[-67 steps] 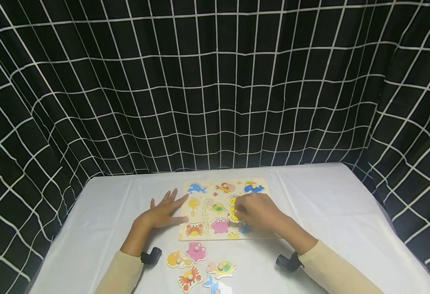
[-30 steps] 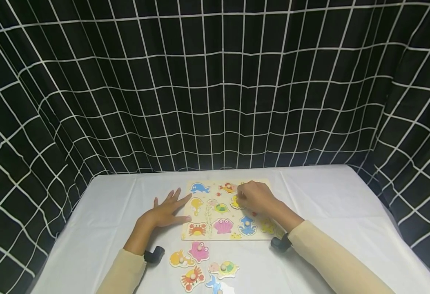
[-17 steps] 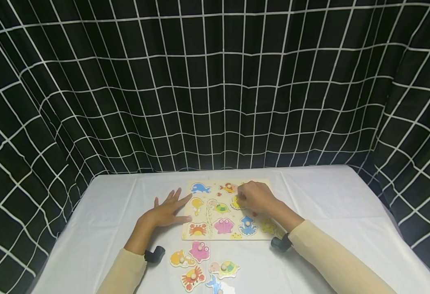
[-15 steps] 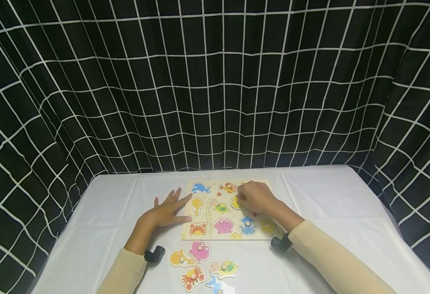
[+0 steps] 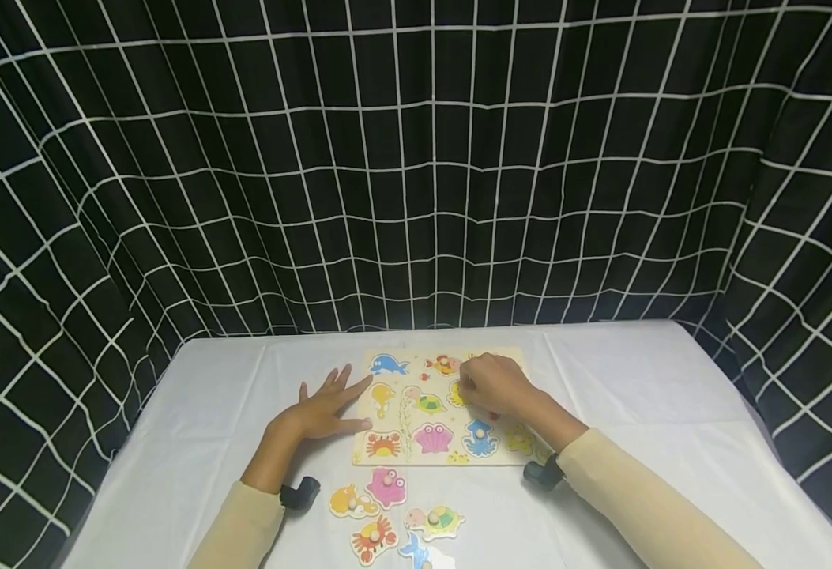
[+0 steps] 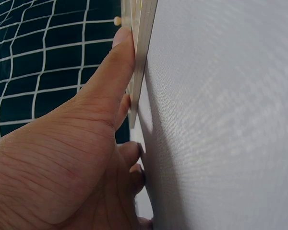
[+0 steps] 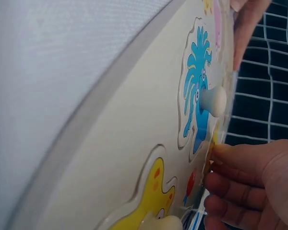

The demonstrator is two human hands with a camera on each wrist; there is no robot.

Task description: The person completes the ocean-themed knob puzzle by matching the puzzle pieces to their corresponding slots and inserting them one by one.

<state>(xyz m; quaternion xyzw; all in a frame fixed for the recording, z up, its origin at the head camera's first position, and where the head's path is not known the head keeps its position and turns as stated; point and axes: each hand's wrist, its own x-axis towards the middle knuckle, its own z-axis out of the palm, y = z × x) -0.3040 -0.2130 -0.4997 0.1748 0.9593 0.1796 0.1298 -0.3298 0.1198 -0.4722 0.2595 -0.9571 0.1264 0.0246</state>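
Observation:
My left hand (image 5: pixel 321 412) lies with fingers spread at the left edge of a wooden peg puzzle board (image 5: pixel 396 381). Its thumb and forefinger tips touch that edge, the thumb (image 6: pixel 116 67) showing closely in the left wrist view. Over the board's right half, my right hand (image 5: pixel 495 385) pinches a yellow puzzle piece (image 5: pixel 455 393) in the middle row. Thumb and fingertips cover most of it, and its knob is hidden. Just nearer to me sit a blue squid piece (image 7: pixel 198 96) and a yellow starfish piece (image 7: pixel 156 199), both with knobs, in the board.
Loose knobbed pieces lie in front of the board: a pink shell (image 5: pixel 378 491), an orange seahorse (image 5: pixel 343 498), a red crab (image 5: pixel 385 533), a turtle (image 5: pixel 447 518) and a blue dolphin (image 5: pixel 412 547), cut off below. A white cloth (image 5: pixel 643 442) covers the table; a black gridded curtain (image 5: pixel 451 190) stands behind.
Compared with 2.2 seconds ago, my right hand is slightly farther up the board with the yellow piece, uncovering the blue squid. Over the last second both hands are nearly still.

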